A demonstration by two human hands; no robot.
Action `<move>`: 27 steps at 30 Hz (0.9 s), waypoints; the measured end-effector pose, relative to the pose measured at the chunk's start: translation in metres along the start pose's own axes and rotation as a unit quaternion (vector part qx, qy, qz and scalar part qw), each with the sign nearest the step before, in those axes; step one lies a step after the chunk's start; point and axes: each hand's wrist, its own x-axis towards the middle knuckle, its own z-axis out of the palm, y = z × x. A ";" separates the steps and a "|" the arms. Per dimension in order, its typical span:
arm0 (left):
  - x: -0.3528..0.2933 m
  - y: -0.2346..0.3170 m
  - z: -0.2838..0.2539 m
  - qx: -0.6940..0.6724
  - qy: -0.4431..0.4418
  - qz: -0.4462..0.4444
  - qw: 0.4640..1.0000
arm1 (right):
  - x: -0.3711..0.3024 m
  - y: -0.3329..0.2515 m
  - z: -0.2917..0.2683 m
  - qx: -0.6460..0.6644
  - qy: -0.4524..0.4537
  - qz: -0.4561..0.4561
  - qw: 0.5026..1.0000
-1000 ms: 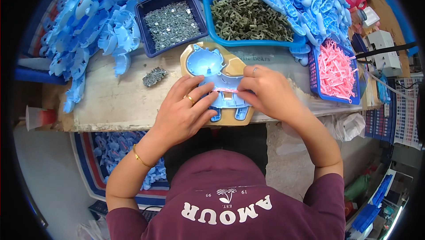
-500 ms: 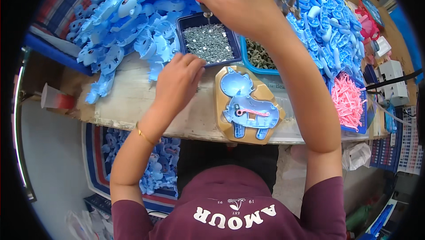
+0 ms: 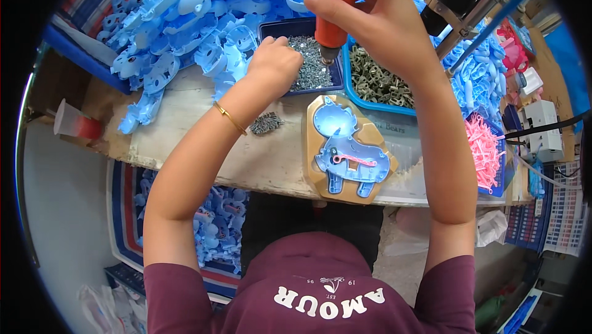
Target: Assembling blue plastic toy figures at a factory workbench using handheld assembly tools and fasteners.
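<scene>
My right hand (image 3: 391, 32) grips an orange-red electric screwdriver (image 3: 338, 4), its tip pointing down over the right edge of a dark blue tray (image 3: 338, 75) of small screws (image 3: 314, 66). At the tray's left side my left hand (image 3: 275, 66) is closed, fingers curled in over the screws; what they hold is hidden. Nearer to me, a tan fixture block (image 3: 313, 164) cradles a light blue animal-shaped toy shell half (image 3: 354, 149). A pink looped plastic piece (image 3: 357, 160) lies inside the shell. Left of the block sits a small pile of screws (image 3: 266, 122).
Blue shell parts (image 3: 185, 20) heap up at the back left, more blue parts (image 3: 487, 69) at the right. A teal-rimmed tray (image 3: 376, 105) holds metal clips; a blue basket (image 3: 498, 183) holds pink pieces. A cup (image 3: 79, 121) stands left. A black tool on a metal stand (image 3: 459, 20) overhangs the back right.
My left hand has moved forward from the tray's near edge onto the screws. The screwdriver has come right and nearer with my right hand. The small screw pile now shows beside my left forearm.
</scene>
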 end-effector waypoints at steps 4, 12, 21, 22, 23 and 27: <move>-0.008 -0.001 0.002 -0.022 0.046 0.021 0.998 | 0.001 0.025 -0.011 -0.019 0.009 -0.049 0.999; -0.044 0.045 -0.004 -0.294 0.208 0.114 0.926 | -0.026 0.050 -0.007 0.092 0.007 -0.078 0.993; -0.058 0.084 -0.012 -0.323 0.262 0.144 0.898 | -0.057 0.053 0.008 0.208 0.084 -0.082 0.971; -0.059 0.086 -0.013 -0.317 0.269 0.147 0.897 | -0.059 0.054 0.009 0.177 0.091 -0.087 0.976; -0.059 0.088 -0.013 -0.311 0.277 0.149 0.897 | -0.060 0.054 0.009 0.146 0.098 -0.093 0.980; -0.065 0.097 -0.010 -0.352 0.257 0.148 0.888 | -0.067 0.051 0.006 0.137 0.079 -0.095 0.983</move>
